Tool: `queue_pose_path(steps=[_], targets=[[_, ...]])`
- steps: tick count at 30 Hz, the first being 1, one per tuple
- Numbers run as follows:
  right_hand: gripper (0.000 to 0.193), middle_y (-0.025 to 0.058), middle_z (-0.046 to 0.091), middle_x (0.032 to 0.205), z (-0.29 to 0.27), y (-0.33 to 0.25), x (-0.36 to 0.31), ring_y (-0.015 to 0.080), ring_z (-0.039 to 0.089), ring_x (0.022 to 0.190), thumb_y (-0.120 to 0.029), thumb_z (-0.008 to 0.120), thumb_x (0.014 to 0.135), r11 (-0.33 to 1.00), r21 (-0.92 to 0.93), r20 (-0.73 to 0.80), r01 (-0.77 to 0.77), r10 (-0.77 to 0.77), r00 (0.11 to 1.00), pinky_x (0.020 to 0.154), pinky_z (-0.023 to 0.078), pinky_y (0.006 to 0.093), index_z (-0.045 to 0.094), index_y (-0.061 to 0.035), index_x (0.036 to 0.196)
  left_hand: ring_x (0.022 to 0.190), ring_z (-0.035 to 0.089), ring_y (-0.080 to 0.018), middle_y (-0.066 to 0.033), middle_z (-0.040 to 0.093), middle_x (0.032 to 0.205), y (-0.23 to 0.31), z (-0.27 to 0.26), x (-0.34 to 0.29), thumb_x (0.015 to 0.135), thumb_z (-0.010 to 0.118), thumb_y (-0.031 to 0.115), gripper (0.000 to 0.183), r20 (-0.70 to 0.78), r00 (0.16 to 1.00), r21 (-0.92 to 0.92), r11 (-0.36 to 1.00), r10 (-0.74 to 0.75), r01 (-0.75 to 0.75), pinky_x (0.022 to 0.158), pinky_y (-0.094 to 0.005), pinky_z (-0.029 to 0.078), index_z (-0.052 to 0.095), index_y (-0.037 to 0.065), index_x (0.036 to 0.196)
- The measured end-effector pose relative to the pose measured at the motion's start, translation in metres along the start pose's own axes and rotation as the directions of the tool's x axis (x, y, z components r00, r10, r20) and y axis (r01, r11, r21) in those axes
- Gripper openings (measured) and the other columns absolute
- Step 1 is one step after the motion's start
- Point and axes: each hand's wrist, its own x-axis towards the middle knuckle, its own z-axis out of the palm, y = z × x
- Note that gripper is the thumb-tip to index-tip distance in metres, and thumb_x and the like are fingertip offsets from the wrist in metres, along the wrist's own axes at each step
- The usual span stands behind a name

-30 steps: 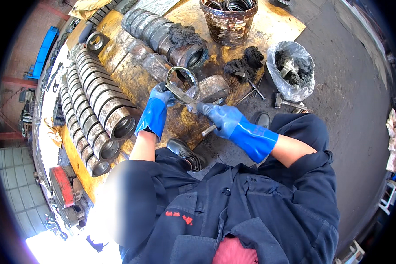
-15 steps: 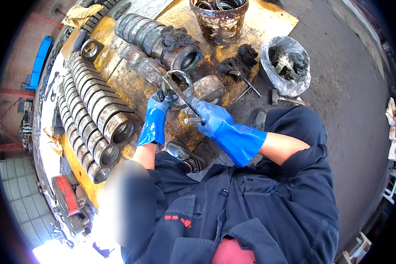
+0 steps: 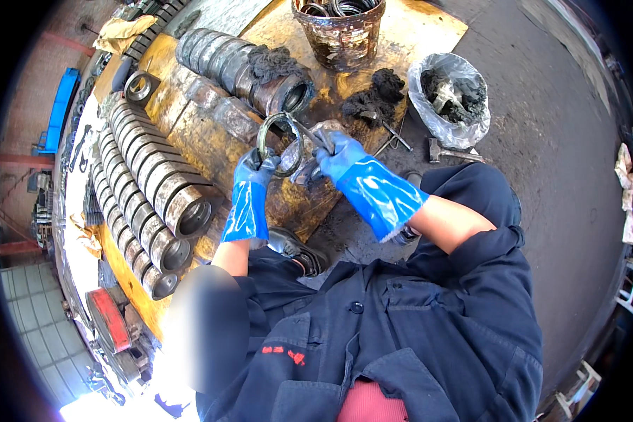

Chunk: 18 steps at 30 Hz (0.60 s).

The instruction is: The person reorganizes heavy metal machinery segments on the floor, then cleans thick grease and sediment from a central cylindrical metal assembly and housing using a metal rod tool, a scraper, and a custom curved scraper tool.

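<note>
My left hand (image 3: 255, 167), in a blue rubber glove, is closed on the near left side of a greasy metal ring (image 3: 261, 138) held upright above the board. My right hand (image 3: 340, 155), gloved alike, grips a long narrow metal tool (image 3: 307, 131) with a dark handle. The tool points up and left, its tip overlapping the ring's far right edge; whether they touch I cannot tell. Beneath the hands, a metal sleeve (image 3: 304, 167) is partly hidden. A thick ribbed cylinder (image 3: 221, 62) with dark matted fibre (image 3: 278, 63) on top lies beyond the ring.
Rows of metal rings (image 3: 163, 179) line the left of an oil-stained board (image 3: 429, 24). A grimy bucket (image 3: 341, 39) of rings stands at the far side. To the right are dark rags (image 3: 373, 102), a lined bin (image 3: 461, 133) and a hammer (image 3: 451, 153).
My right hand has moved up and right, drawing the tool back from across the ring. The ring now faces me more openly in my left hand. The view has shifted slightly.
</note>
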Motion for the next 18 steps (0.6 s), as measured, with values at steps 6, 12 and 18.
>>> queue_pose_path(steps=[6,12,18], targets=[[0.031,0.0057,0.066,0.088,-0.011,0.025,0.017,0.0129,0.062,0.077,-0.006,0.057,0.091,0.978,0.208,-0.064,-0.01,0.024,0.998,0.069,0.051,0.0273,0.06,-0.005,0.121,0.07,0.057,-0.0087,-0.0002,0.068,0.083,-0.015,-0.004,0.008,0.085,0.074,0.019,0.022,-0.068,0.992,0.184,0.978,0.109,-0.095,0.062,-0.0264,0.047,0.07,0.005,0.101],[0.033,0.0018,0.066,0.1,-0.01,-0.017,-0.049,0.0085,0.062,0.087,-0.004,0.056,0.093,0.855,0.475,0.028,0.209,-0.252,0.967,0.076,0.049,0.0223,0.058,-0.0026,0.126,0.079,0.061,-0.0121,-0.0029,0.07,0.088,-0.019,-0.01,0.011,0.087,0.071,0.023,0.024,-0.018,0.994,0.364,0.926,0.112,-0.098,0.072,-0.0309,0.049,0.07,0.004,0.102],[0.023,0.0053,0.065,0.088,-0.005,-0.017,-0.045,0.0167,0.066,0.079,-0.005,0.059,0.091,0.908,0.264,0.045,0.326,-0.349,0.936,0.068,0.052,0.029,0.061,-0.0027,0.115,0.089,0.067,-0.0285,-0.0148,0.07,0.096,-0.015,-0.012,0.003,0.085,0.069,0.031,0.034,-0.078,0.98,0.536,0.837,0.182,-0.113,0.081,-0.0359,0.05,0.069,0.007,0.108]])
